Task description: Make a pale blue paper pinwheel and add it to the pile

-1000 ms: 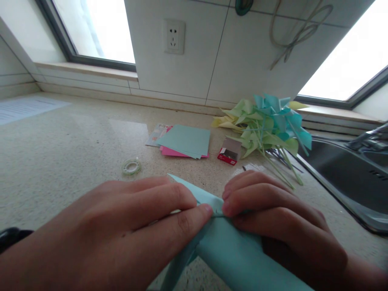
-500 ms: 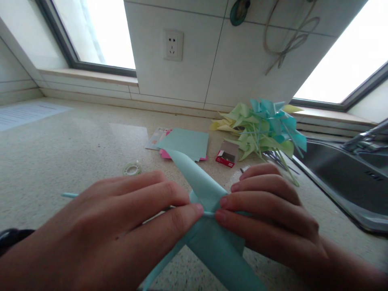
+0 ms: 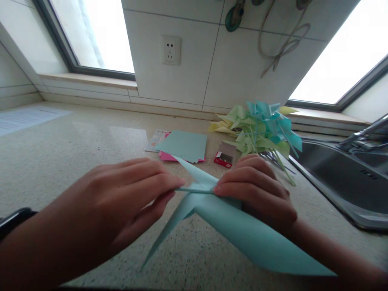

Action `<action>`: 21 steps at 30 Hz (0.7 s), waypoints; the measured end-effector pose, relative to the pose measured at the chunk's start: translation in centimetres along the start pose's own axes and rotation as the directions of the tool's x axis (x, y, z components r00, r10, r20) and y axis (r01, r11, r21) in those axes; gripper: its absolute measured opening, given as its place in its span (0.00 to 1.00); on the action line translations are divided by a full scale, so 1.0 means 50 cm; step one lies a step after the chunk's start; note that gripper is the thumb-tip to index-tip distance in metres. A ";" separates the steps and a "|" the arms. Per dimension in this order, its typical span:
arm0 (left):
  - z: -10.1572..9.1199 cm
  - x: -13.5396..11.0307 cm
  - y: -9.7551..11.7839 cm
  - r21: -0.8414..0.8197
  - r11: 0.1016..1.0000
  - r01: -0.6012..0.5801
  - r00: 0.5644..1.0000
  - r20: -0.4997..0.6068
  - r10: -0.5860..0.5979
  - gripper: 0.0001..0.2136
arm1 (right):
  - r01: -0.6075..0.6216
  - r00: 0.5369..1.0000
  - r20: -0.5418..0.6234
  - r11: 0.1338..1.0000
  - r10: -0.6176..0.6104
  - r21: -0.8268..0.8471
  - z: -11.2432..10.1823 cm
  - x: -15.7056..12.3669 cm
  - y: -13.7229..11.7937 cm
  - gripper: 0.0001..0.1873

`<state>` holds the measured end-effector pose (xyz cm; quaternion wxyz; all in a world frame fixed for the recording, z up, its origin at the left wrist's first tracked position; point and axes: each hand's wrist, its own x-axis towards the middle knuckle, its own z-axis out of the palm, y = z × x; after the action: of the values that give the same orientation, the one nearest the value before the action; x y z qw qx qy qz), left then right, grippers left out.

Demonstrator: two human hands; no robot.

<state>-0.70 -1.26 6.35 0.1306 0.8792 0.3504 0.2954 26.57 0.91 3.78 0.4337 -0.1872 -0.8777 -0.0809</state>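
A light blue paper pinwheel (image 3: 239,228) is held just above the counter, its curled blades spreading toward me and away. Across its middle lies a thin light blue stick (image 3: 197,190). My left hand (image 3: 127,202) pinches this stick between thumb and fingers, left of the pinwheel's centre. The stick's far left end is hidden by that hand. With thumb and fingertips closed at the centre, my right hand (image 3: 260,190) grips the pinwheel where the stick crosses it. What lies under the right fingers is hidden.
Beyond my hands lie light blue paper sheets (image 3: 186,144) over pink paper (image 3: 166,156), and a small red box (image 3: 224,154). Several finished pinwheels (image 3: 260,125) are heaped at the back right, beside a metal sink (image 3: 327,173). A printed sheet (image 3: 30,116) is at far left.
My left hand has slid left, away from the pinwheel's centre, leaving more stick bare. The pinwheel has tilted, its near blade swinging right. The tape roll is now hidden behind my left hand.
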 end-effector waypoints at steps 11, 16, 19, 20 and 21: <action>0.009 0.005 -0.062 0.054 0.988 0.144 0.989 0.019 -0.145 0.08 | -0.434 0.875 -0.110 0.865 0.472 0.253 0.040 -0.027 0.054 0.15; 0.025 0.006 -0.065 -0.100 0.947 0.304 0.953 0.044 -0.301 0.11 | -0.540 0.785 -0.118 0.765 0.608 0.350 0.043 -0.029 0.067 0.12; 0.036 0.009 -0.061 -0.243 0.874 0.420 0.907 0.101 -0.408 0.11 | -0.565 0.762 -0.107 0.736 0.639 0.373 0.045 -0.029 0.071 0.11; 0.039 0.009 -0.060 -0.291 0.840 0.458 0.889 0.127 -0.440 0.11 | -0.574 0.756 -0.109 0.733 0.646 0.365 0.046 -0.029 0.072 0.11; 0.042 0.010 -0.058 -0.339 0.806 0.486 0.873 0.153 -0.463 0.12 | -0.583 0.747 -0.119 0.730 0.654 0.356 0.048 -0.030 0.073 0.11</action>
<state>-0.71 1.12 3.64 0.3728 0.7322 0.4932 0.2856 27.13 4.60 1.06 0.5594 -0.3924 -0.7076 0.1798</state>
